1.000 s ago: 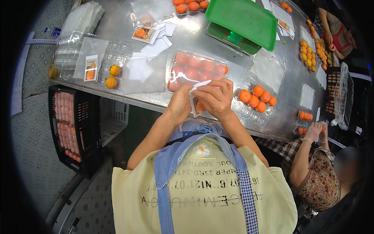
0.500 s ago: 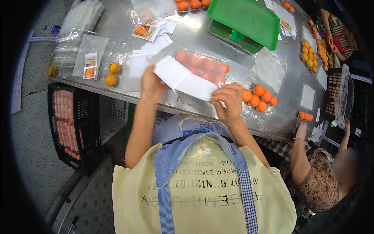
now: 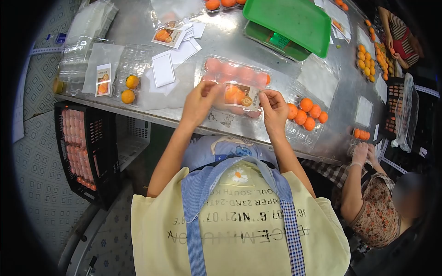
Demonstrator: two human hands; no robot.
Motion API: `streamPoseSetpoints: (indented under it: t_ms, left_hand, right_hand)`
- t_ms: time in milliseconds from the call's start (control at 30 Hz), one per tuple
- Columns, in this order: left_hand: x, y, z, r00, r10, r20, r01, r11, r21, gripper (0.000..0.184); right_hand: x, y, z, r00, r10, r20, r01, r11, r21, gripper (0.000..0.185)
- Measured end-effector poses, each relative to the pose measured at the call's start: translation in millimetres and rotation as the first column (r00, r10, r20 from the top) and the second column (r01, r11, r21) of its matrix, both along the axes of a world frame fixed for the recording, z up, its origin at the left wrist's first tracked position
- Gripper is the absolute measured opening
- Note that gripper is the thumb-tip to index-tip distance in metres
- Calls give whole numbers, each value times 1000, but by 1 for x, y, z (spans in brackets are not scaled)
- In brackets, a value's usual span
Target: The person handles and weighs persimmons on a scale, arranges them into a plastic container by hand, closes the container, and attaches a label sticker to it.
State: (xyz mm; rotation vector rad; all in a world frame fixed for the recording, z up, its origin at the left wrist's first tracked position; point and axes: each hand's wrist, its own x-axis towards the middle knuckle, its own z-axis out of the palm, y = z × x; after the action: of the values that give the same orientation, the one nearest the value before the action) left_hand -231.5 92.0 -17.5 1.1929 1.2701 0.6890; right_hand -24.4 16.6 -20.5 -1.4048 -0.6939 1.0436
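Observation:
A printed label (image 3: 236, 95) with a picture of oranges hangs level over a clear plastic box of oranges (image 3: 212, 64), picture side up. My right hand (image 3: 275, 109) pinches its right edge between thumb and fingers. At its left edge is my left hand (image 3: 199, 103), fingers curled together on or right against the edge; the exact contact is blurred. The closed box lies on the metal table in front of me, its oranges looking pinkish through the lid. To the left, a blank white card (image 3: 163, 68) rests on other white papers.
Loose oranges (image 3: 306, 110) sit in an open tray at right. A green tray (image 3: 287, 23) covers a scale behind. Two oranges (image 3: 130, 89) and stacked clear boxes (image 3: 76, 64) stand left. Below, a black crate (image 3: 76, 152) holds packed fruit. Two co-workers (image 3: 375, 216) are at right.
The white folded piece in both hands is gone from them. A printed label is now between my hands, lower over the box, and a white card lies on the papers at left.

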Motion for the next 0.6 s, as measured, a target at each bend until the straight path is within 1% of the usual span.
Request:
streamPoseSetpoints:
  t_ms: [67, 100, 200, 300, 367, 467, 600]
  left_hand:
    - [8, -4, -7, 997, -70, 13, 71, 996, -60, 33]
    - [10, -3, -5, 998, -55, 38, 58, 995, -82, 28]
    - [6, -2, -18, 995, -80, -60, 74, 994, -84, 26]
    - [7, -1, -28, 997, -57, -47, 51, 991, -123, 25]
    - [8, 1, -28, 992, -37, -124, 25, 995, -95, 23]
    - [13, 8, -24, 961, -26, -275, 18, 999, -31, 22]
    - [20, 20, -8, 887, -37, -460, 59, 998, 34, 25]
  right_hand:
    - [1, 4, -8, 1000, 3, 21, -2, 1000, -27, 14]
    - [1, 5, -9, 1000, -1, 28, 2, 999, -47, 14]
    - [1, 8, -13, 999, -9, 33, 12, 996, -88, 15]
    - [1, 10, -21, 1000, -19, 19, 21, 994, -104, 15]
    - [2, 12, -27, 1000, -24, 13, 26, 993, -112, 15]
    - [7, 16, -34, 982, 32, 188, 0, 986, -169, 16]
    - [7, 24, -40, 920, 48, 388, 28, 982, -188, 16]
